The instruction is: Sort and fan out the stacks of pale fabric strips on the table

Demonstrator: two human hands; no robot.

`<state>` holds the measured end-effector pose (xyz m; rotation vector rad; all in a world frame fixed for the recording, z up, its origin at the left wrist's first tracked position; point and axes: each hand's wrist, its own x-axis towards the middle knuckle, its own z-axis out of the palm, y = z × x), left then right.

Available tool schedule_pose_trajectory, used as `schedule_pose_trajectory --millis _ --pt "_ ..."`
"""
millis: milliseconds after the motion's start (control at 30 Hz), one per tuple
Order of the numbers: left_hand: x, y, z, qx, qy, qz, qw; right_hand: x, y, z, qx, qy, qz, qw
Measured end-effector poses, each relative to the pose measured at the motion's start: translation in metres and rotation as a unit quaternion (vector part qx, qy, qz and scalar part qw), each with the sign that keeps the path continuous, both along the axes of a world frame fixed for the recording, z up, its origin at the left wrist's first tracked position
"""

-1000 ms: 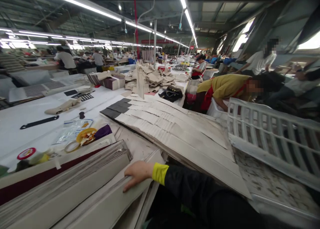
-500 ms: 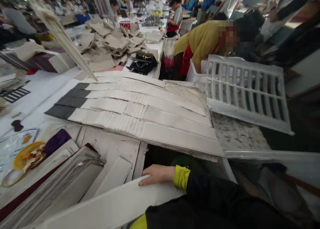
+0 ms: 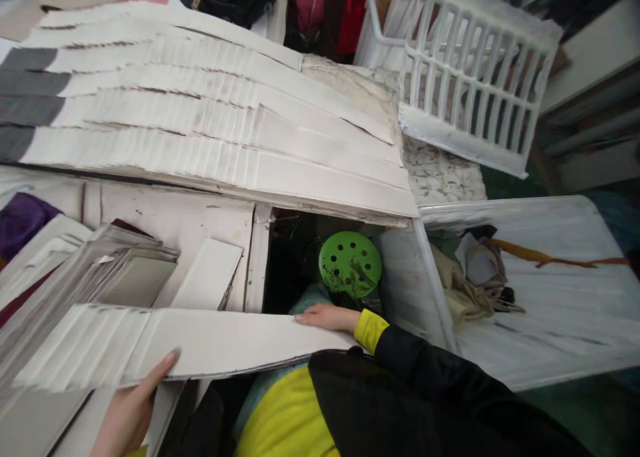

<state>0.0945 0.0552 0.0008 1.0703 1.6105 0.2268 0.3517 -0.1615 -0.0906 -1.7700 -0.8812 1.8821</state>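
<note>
Pinching the fanned stack of cream strips at its near end with my left hand, I have my right hand lying open along its far edge, so the stack spans a gap. A loose pinch could let strips slip onto the green stool below; the white plastic crate and the white bin crowd the right.

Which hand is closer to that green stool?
Right: the right hand lies on the pale strips just below the green stool. The left hand holds their lower edge, farther away.
</note>
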Motion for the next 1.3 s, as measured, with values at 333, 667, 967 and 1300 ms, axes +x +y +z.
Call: schedule_pose_trajectory --millis 333,667,967,1300 --pt "0.0 0.001 0.003 0.038 -0.125 0.029 0.991 -0.016 -0.001 0.018 0.015 -0.058 -0.007 0.998" --pt "-0.01 -0.002 0.01 0.028 -0.187 0.105 0.976 0.037 0.022 0.06 0.082 -0.163 0.136 0.974" --pt "0.023 0.02 0.051 -0.004 -0.234 0.164 0.958 0.105 0.069 0.136 0.185 -0.255 0.129 0.94" --pt "0.189 0.116 0.109 0.051 -0.319 0.133 0.937 0.267 0.153 0.224 0.276 -0.321 0.115 0.899"
